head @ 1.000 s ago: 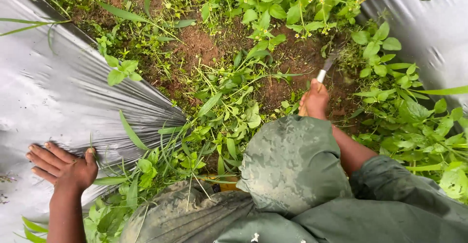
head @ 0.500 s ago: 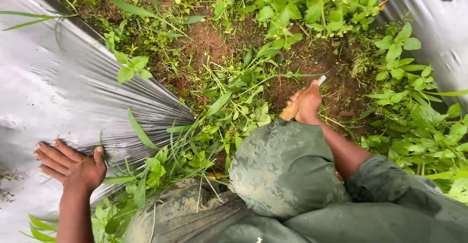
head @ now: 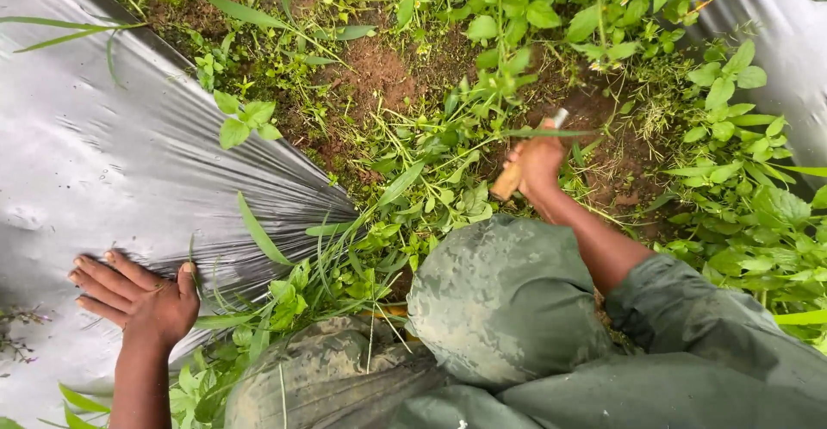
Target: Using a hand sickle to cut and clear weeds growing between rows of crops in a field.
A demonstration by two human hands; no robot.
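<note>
- Wooden-handled tool: it sits in the right hand, among the weeds of the strip between two stretches of plastic sheet. The fist is closed around the handle, which juts out below the hand; a pale tip shows above the knuckles.
- The tool points down toward the bare brown soil, probably so the working end can meet the ground at the plant roots.
- The left hand lies flat, fingers spread, holding nothing, pressed on the grey plastic sheet well apart from the tool. It looks like a prop for the person's weight while crouching.
- The bent knee in damp green trousers sits just under the right forearm.
- The tool's blade is hidden by fingers and leaves, so I cannot tell its shape.
- The second sheet is cut off at the upper right edge.
</note>
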